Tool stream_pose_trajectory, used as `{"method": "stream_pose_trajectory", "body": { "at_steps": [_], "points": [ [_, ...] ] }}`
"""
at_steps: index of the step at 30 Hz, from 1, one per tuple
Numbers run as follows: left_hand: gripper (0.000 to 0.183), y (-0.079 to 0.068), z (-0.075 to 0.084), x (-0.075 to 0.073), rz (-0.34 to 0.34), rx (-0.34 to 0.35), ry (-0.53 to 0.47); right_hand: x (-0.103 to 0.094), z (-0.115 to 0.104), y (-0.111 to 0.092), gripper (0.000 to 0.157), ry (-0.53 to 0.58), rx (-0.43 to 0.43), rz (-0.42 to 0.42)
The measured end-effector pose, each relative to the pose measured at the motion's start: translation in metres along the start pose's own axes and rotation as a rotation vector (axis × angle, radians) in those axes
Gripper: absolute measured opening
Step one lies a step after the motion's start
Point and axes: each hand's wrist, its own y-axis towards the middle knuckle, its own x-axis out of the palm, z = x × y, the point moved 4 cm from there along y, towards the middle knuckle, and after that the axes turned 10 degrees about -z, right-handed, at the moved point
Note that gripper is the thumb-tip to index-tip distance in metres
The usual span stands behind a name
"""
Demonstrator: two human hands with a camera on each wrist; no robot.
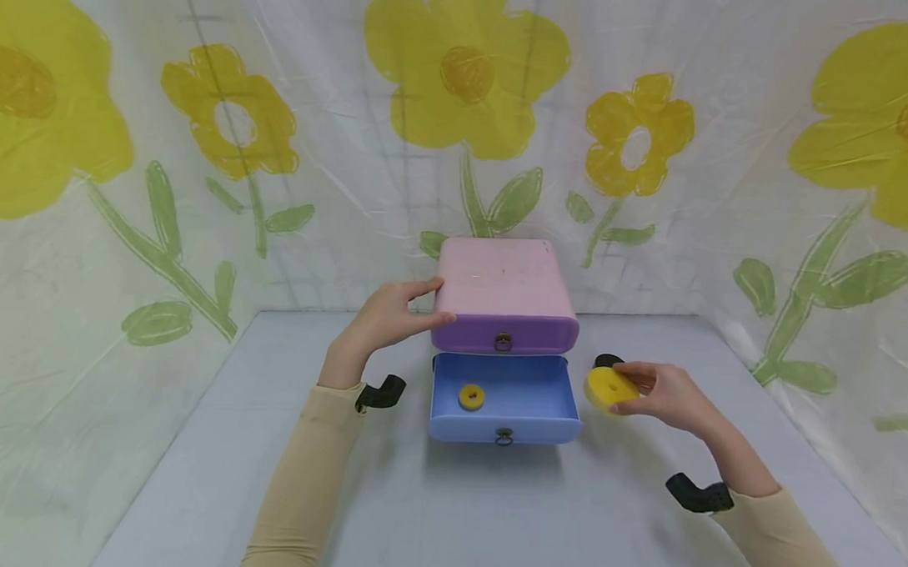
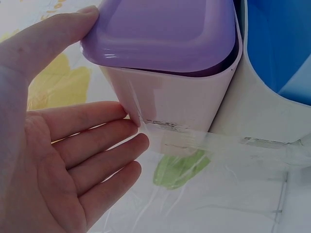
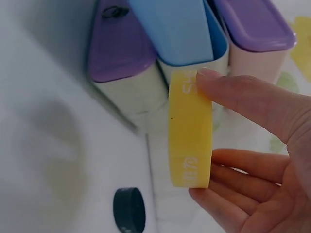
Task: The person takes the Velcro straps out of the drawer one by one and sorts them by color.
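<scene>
My left hand (image 1: 383, 321) rests at the left front corner of a small drawer cabinet (image 1: 499, 273) with a pink top. Its thumb (image 2: 73, 25) lies on the purple drawer front (image 1: 467, 334), and straight fingertips touch the pink side. Below, a blue drawer (image 1: 529, 386) stands pulled out with a small yellow disc (image 1: 472, 397) inside, dark at its centre. To the right of that drawer, my right hand (image 1: 664, 395) pinches a larger, thick yellow disc (image 1: 610, 389) by its edges, above the table. White lettering marks the rim in the right wrist view.
A black disc (image 1: 608, 360) lies on the table just behind the held yellow one. The right wrist view shows another purple drawer (image 3: 121, 48) with a ring pull, under the blue one. A flower-printed sheet (image 1: 329, 212) hangs behind the pale table (image 1: 483, 526).
</scene>
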Motion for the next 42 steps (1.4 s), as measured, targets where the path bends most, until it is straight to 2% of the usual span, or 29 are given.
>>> {"method": "stream_pose_trajectory", "body": {
  "at_steps": [16, 29, 42],
  "points": [
    [0.078, -0.001, -0.001, 0.0, -0.001, -0.001, 0.014, 0.018, 0.041, 0.008, 0.077, -0.004, 0.085, -0.002],
    [0.077, 0.0, -0.001, 0.0, -0.003, -0.007, 0.008, 0.029, 0.062, 0.015, 0.074, -0.028, 0.07, -0.001],
    [0.077, -0.001, 0.0, 0.0, -0.003, -0.004, 0.003, 0.036, 0.079, 0.025, 0.078, -0.026, 0.095, -0.001]
  ]
}}
